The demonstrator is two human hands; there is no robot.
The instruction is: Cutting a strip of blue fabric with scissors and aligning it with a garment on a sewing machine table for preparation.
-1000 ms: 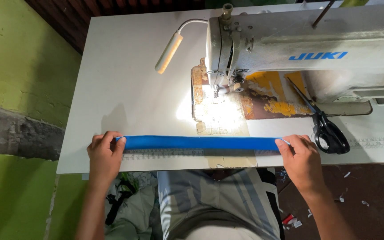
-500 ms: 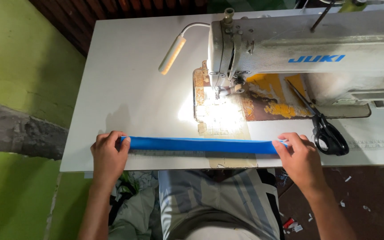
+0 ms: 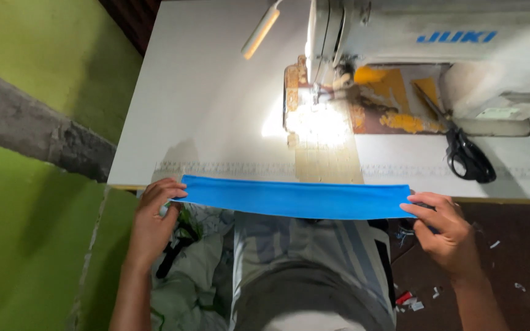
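Left hand [image 3: 153,214] pinches the left end of a long blue fabric strip [image 3: 295,197]; right hand [image 3: 446,228] pinches the right end, thumb on top, fingers curled under. Strip is pulled flat and straight across the near edge of the white sewing table [image 3: 203,110], lying just below the printed ruler [image 3: 234,168] that runs along the table front, w/ its lower edge hanging slightly past the table over the person's lap. To do this well, judging from the frame: keep even tension both ends so the strip doesn't sag or twist, keep the top edge parallel w/ the ruler marks, and line one end up on a mark before reading the other. Sewing machine [image 3: 424,43] sits at the back right, its lamp [image 3: 260,32] throwing a bright patch near the needle area. Black scissors [image 3: 464,150] lie on the table to the right, well apart from both hands. No bins, boxes or trays in view; scraps lie loose on the floor [image 3: 510,270] at right.
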